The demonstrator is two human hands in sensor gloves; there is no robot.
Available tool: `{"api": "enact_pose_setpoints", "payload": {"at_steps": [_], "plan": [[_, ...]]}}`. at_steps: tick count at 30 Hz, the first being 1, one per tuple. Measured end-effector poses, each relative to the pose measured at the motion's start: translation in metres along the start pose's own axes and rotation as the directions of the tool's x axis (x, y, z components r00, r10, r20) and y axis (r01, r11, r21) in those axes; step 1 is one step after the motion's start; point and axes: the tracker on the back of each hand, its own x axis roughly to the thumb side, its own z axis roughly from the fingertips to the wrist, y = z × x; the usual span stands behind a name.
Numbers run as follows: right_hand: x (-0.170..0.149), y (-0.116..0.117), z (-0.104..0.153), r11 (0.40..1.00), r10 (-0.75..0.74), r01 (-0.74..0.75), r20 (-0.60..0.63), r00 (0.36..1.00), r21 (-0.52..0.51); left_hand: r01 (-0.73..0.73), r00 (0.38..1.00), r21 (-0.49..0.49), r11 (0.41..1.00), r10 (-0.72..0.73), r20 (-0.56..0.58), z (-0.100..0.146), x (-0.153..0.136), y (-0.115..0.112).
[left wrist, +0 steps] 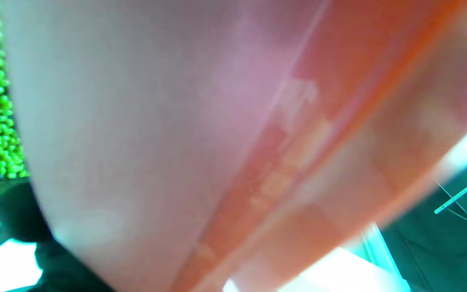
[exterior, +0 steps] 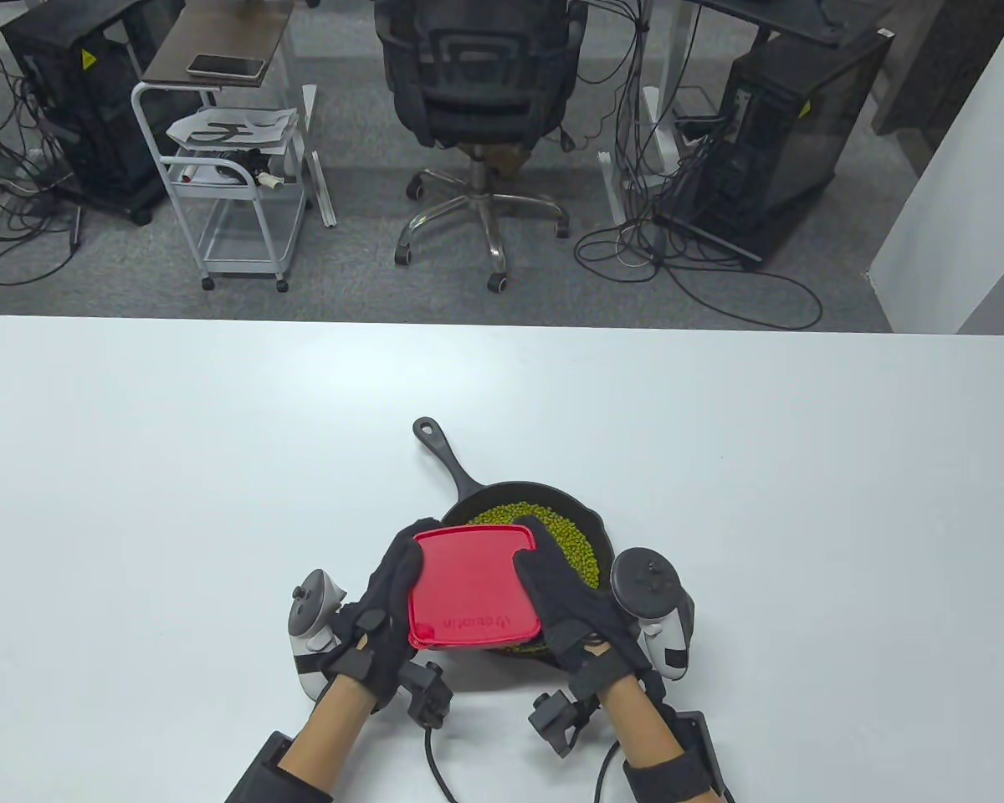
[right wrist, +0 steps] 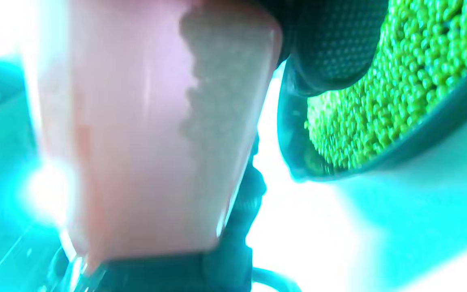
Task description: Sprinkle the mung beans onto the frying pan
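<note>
Table view: both hands, left hand (exterior: 385, 598) and right hand (exterior: 571, 609), grip a red-lidded container (exterior: 470, 587) over the cast-iron frying pan (exterior: 468, 493) holding green mung beans (exterior: 571, 542).

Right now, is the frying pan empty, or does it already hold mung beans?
It holds beans. A green layer of mung beans covers the frying pan floor beyond the red-lidded container, which both hands grip above its near side.

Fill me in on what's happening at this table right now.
A person in sensor gloves holds a red-lidded container over a black frying pan on the white table. The left hand grips its left side, the right hand its right. A layer of mung beans already covers the pan's bottom.
</note>
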Motion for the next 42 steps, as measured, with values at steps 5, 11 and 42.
{"api": "enact_pose_setpoints", "payload": {"at_steps": [5,11,42], "plan": [[-0.001,0.005,0.003,0.992,0.025,-0.023,-0.014,1.000,0.127,-0.015,1.000,0.037,0.999,0.015,-0.006,0.001,0.003,0.009],[-0.005,0.008,0.000,0.992,-0.032,0.033,-0.007,0.999,0.118,-0.023,0.999,-0.015,1.000,0.023,-0.035,-0.001,0.005,0.016],[-0.003,-0.011,0.010,0.976,0.059,-0.043,0.069,0.996,-0.213,0.307,0.952,-0.089,0.947,-0.306,0.033,0.011,0.010,-0.021]]}}
